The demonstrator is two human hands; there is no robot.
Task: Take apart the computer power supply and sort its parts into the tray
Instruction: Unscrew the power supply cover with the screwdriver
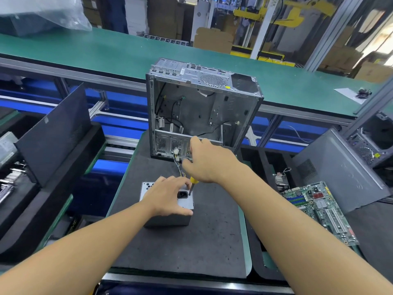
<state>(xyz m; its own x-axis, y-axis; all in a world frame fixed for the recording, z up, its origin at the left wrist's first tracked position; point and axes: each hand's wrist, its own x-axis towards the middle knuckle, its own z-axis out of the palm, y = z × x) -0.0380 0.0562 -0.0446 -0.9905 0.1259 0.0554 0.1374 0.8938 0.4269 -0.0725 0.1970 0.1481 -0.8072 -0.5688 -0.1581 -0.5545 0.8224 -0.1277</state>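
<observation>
**Power supply under the left grip, screwdriver in the right**

The left grip [168, 196] clamps the power supply [170, 220] from above, fingers at the far edge and thumb at the near one. The box sits directly beneath it on the worktop [191, 252], socket face up, longer left to right. Just rightward, the right grip [208, 162] clasps a yellow screwdriver [194, 180], near upright, tip on that face.

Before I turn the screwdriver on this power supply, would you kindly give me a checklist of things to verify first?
1. The power supply lies flat on the foam mat: ok.
2. The left hand holds the power supply: ok.
3. The right hand grips the screwdriver: ok.
4. The screwdriver tip is seated in a screw: cannot tell, too small.
5. The mains socket has no cord: ok.
6. The wire bundle is free of the computer case: cannot tell.
</observation>
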